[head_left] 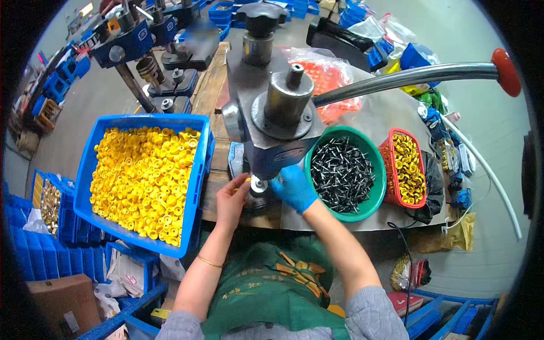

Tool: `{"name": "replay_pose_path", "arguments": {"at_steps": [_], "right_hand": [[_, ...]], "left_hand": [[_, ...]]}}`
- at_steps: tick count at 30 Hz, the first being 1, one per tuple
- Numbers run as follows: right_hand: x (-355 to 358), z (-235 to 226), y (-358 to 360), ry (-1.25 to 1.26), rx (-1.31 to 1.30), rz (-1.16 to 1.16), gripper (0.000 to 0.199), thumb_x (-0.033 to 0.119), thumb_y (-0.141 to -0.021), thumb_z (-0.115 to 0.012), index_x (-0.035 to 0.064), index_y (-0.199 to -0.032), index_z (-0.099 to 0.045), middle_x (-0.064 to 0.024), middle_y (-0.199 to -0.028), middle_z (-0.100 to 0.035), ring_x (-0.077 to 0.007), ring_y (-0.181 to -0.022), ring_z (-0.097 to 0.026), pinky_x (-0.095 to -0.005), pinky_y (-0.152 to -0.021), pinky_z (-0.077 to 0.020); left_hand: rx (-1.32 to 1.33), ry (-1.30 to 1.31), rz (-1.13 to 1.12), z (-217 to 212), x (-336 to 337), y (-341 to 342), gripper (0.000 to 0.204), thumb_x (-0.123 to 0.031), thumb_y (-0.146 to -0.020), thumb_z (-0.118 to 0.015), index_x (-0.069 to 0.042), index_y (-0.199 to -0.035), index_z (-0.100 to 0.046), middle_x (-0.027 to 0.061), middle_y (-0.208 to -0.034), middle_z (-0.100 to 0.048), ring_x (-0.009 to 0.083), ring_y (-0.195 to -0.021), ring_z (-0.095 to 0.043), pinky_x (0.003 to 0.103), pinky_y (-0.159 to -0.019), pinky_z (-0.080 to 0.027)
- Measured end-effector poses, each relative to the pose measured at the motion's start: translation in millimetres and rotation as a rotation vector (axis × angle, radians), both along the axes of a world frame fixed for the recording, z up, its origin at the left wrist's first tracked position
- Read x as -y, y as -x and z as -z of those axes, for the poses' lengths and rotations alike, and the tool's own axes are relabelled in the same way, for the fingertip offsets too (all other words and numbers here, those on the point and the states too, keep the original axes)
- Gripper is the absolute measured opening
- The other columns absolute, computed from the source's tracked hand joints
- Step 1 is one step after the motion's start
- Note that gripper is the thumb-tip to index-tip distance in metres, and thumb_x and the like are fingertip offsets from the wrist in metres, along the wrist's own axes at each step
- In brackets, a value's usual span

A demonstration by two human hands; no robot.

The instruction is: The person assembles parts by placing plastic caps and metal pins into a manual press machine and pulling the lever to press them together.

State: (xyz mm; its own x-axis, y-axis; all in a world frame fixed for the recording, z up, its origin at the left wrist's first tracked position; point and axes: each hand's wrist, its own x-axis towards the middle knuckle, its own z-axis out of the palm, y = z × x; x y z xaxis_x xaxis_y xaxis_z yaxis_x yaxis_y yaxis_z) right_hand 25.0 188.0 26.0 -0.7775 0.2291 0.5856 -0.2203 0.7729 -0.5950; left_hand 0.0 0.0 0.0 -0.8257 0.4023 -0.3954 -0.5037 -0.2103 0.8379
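A hand press (280, 122) stands in front of me, its long metal lever (408, 80) reaching right to a red knob. Beneath its head sits a small round metal seat (259, 185). My bare left hand (231, 199) is at the left of this seat, its fingertips pinched on a small yellow cap (248, 179), of which only a sliver shows. From the right, my right hand (294, 188) in a blue glove reaches under the press head with its fingers bent together. Whatever those fingers hold is hidden.
A blue crate (198, 192) of yellow caps stands at the left. To the right are a green basin (377, 205) of dark pins and a red basket (389, 170) of brass-and-yellow parts. Behind the press lies a clear bag (328, 85) of orange parts. More presses (136, 45) stand far left.
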Motion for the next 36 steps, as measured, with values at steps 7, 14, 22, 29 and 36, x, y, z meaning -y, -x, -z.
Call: {"name": "replay_pose_path", "arguments": {"at_steps": [7,14,22,29,36], "right_hand": [[-110,-51,68,-0.161,0.410,0.506,0.036,0.022,-0.078,-0.052,0.0109,-0.112,-0.051,-0.0160,-0.092,-0.059,-0.0332,-0.081,-0.058,-0.0434,-0.070,-0.0463],[-148,-38,-3,0.314,0.129,0.371,0.031,0.020,-0.080,-0.054,0.0075,-0.108,-0.056,-0.0150,-0.090,-0.063,-0.0235,-0.080,-0.060,-0.0334,-0.074,-0.0459],[-173,-29,-139,-0.008,0.721,0.687,0.028,0.032,-0.073,-0.059,0.0063,-0.081,-0.066,-0.0180,-0.080,-0.061,-0.0331,-0.076,-0.059,-0.0406,-0.069,-0.0467],[-182,-6,-127,-0.187,0.733,0.756,0.021,0.026,-0.067,-0.062,0.0086,-0.079,-0.066,-0.0167,-0.079,-0.061,-0.0339,-0.074,-0.058,-0.0419,-0.066,-0.0472],[-87,-42,-96,0.154,0.175,0.469,0.015,0.016,-0.080,-0.058,0.0034,-0.086,-0.063,-0.0117,-0.082,-0.062,-0.0209,-0.071,-0.059,-0.0301,-0.065,-0.0455]], "left_hand": [[-0.898,0.344,0.127,-10,-21,-11,0.013,-0.004,-0.078,-0.060,0.000,-0.091,-0.060,0.0023,-0.078,-0.058,0.0098,-0.068,-0.055,0.022,-0.059,-0.042],[-0.943,0.384,0.022,-7,-17,-14,0.014,-0.005,-0.079,-0.060,0.000,-0.092,-0.061,0.0056,-0.086,-0.057,0.0108,-0.067,-0.053,0.020,-0.059,-0.042],[0.033,-0.146,-0.165,-8,-8,-7,0.034,-0.001,-0.084,-0.039,0.004,-0.117,-0.046,0.0028,-0.084,-0.048,0.0065,-0.061,-0.041,0.019,-0.051,-0.034],[0.006,-0.201,-0.120,-7,-4,-17,0.030,-0.002,-0.086,-0.041,0.003,-0.115,-0.048,0.0057,-0.089,-0.054,0.0074,-0.064,-0.047,0.019,-0.052,-0.037],[-0.018,-0.233,-0.114,3,17,-16,0.030,-0.009,-0.090,-0.040,0.002,-0.117,-0.048,0.0064,-0.096,-0.056,0.0102,-0.069,-0.053,0.020,-0.059,-0.042]]}}
